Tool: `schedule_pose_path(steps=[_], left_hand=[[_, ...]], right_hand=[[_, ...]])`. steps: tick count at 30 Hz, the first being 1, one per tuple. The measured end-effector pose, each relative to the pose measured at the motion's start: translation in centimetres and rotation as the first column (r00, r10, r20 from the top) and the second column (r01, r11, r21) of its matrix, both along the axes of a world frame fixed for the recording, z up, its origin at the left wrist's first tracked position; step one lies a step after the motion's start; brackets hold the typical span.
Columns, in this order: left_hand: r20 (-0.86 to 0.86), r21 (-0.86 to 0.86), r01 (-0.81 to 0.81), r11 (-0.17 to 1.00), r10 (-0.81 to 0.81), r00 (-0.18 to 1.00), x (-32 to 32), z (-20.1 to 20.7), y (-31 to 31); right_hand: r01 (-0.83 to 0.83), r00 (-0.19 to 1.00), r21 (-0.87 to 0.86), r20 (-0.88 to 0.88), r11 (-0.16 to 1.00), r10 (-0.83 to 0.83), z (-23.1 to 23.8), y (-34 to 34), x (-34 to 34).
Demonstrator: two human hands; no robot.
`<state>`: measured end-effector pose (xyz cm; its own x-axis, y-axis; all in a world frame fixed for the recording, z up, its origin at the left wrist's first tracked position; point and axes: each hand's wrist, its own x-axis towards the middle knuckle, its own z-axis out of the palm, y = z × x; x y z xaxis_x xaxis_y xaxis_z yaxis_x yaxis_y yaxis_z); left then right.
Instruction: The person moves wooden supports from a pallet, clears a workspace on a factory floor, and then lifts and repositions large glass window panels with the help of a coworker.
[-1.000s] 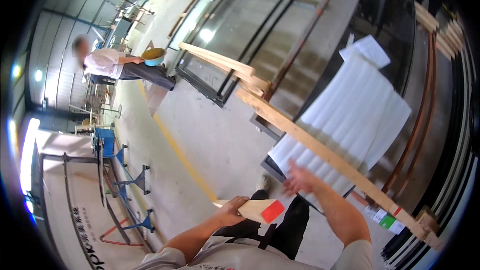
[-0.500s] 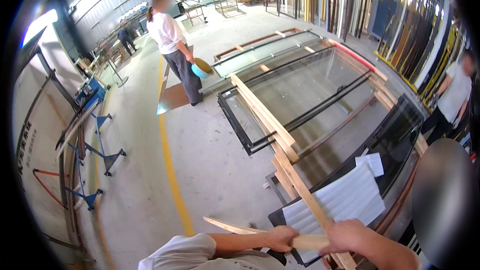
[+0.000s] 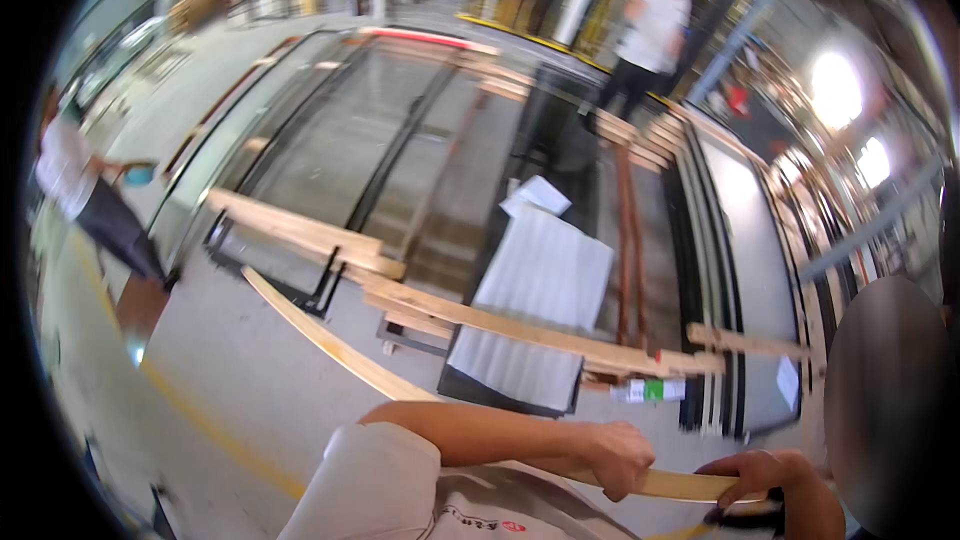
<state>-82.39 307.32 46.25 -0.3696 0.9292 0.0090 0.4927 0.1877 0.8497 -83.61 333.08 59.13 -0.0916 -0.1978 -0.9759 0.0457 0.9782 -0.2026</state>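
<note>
Both hands hold one long thin wooden strip (image 3: 330, 340) that runs from the near right, low across the person's chest, out to the far left over the concrete floor (image 3: 240, 390). The left hand (image 3: 620, 458) is closed in a fist around the strip; the right hand (image 3: 760, 472) lies over its near end with fingers curled down, seemingly gripping it, though the blur leaves that unsure. Just beyond the strip, thicker timber battens (image 3: 520, 328) lie across dark-framed glass panels (image 3: 400, 150) laid flat on the floor, with a white corrugated sheet (image 3: 540, 300) resting on one panel. A small white and green bottle (image 3: 645, 391) lies by the battens' right end. One person (image 3: 75, 180) stands far left, another (image 3: 650, 30) far off beyond the panels.
</note>
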Motion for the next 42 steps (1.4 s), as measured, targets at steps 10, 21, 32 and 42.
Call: schedule_pose_path(steps=[10,21,32,42], left_hand=[[-0.405,-0.514,0.141,0.846,-0.384,0.829,-6.8,3.5,-1.1],[-0.344,-0.183,-0.789,0.587,0.713,0.611,-11.2,-8.3,-14.5],[-0.018,-0.828,-0.553,-0.096,0.989,-0.144,12.9,-29.7,-20.3],[0.05,-0.758,-0.652,-0.011,0.996,-0.075,9.4,-22.6,-12.2]], right_hand=[[0.61,0.73,-0.378,-0.073,0.696,-0.68,-7.3,-3.2,10.1],[0.718,0.231,-0.675,0.003,0.168,-0.973,-15.2,-0.8,-19.6],[0.622,0.094,-0.778,-0.034,0.085,-0.995,-21.2,1.5,-44.1],[0.442,0.014,-0.747,0.559,-0.496,-0.829,-17.0,-4.6,-59.7]])
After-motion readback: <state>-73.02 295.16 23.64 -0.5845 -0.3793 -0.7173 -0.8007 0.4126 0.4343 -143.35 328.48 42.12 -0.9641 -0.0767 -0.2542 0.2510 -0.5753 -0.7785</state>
